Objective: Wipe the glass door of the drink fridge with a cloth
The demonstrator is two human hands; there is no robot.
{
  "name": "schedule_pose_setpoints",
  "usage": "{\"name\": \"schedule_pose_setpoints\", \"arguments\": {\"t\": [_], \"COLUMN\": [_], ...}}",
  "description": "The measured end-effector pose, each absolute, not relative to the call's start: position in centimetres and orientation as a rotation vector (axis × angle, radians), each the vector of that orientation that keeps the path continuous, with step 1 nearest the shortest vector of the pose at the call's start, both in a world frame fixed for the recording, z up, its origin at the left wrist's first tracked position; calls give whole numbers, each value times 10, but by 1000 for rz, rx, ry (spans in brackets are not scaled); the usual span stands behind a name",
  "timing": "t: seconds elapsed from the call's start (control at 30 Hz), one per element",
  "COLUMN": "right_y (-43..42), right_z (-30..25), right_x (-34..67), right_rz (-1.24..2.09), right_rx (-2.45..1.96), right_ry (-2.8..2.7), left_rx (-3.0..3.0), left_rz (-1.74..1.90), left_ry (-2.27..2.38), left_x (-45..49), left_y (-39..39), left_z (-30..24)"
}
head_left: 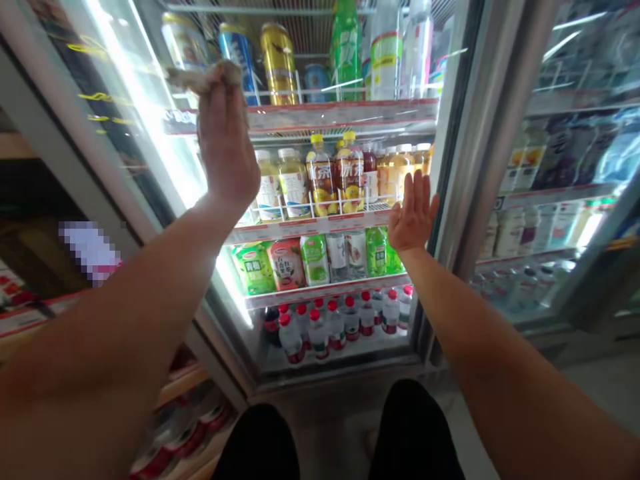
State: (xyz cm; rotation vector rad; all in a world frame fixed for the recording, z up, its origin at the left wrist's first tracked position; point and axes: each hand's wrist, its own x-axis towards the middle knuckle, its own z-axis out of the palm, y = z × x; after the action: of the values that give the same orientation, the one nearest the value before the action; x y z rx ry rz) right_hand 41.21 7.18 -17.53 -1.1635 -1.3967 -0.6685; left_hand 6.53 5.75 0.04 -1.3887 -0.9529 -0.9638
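Note:
My left hand (226, 153) is raised at the upper left of the lit drinks fridge, holding a pale, crumpled cloth (213, 77) flat against the glass door. The palm faces the glass, and part of the cloth sticks out past the fingertips. Lower and to the right, my right hand (414, 217) lies open near the door's right edge, fingers stretched upward, apparently resting on the glass. It holds nothing. Behind the glass, bottles of dark tea with yellow caps (323, 177) stand between the two hands.
Cans (278, 63) and a green bottle (346, 50) fill the upper shelf. Cartons (314, 260) and red-capped water bottles (336, 327) stand lower. A metal door frame (493, 133) and another fridge are on the right. Goods on shelves (175, 390) line the left.

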Motion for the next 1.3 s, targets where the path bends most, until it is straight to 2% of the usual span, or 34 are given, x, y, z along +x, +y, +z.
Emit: {"name": "schedule_pose_setpoints", "arguments": {"t": [0.2,0.37,0.5,0.63,0.73,0.83,1.0,1.1,1.2,1.3], "right_y": [74,76,77,77,76,74,70,70,72,75], "right_z": [-175,-176,-178,-178,-177,-176,-175,-175,-176,-177], "right_x": [412,413,413,413,412,412,412,412,412,413], "right_rz": [-670,-679,-697,-692,-676,-667,-654,-666,-669,-687], "right_rx": [-1164,-1145,-1111,-1130,-1144,-1157,-1172,-1182,-1178,-1155], "right_ry": [-1395,-1384,-1367,-1378,-1374,-1382,-1408,-1400,-1393,-1383], "left_rx": [-1310,-1392,-1820,-2210,-2138,-1952,-2199,-2224,-2090,-1996], "left_rz": [-892,-921,-691,-403,-530,-758,-419,-364,-549,-716], "left_ry": [-1095,-1240,-1043,-675,-701,-814,-651,-588,-730,-869], "left_x": [66,123,181,209,213,213,218,220,217,213], "left_y": [59,55,36,27,30,35,29,25,24,22], "left_z": [52,33,3,15,29,13,-29,-15,7,7]}}
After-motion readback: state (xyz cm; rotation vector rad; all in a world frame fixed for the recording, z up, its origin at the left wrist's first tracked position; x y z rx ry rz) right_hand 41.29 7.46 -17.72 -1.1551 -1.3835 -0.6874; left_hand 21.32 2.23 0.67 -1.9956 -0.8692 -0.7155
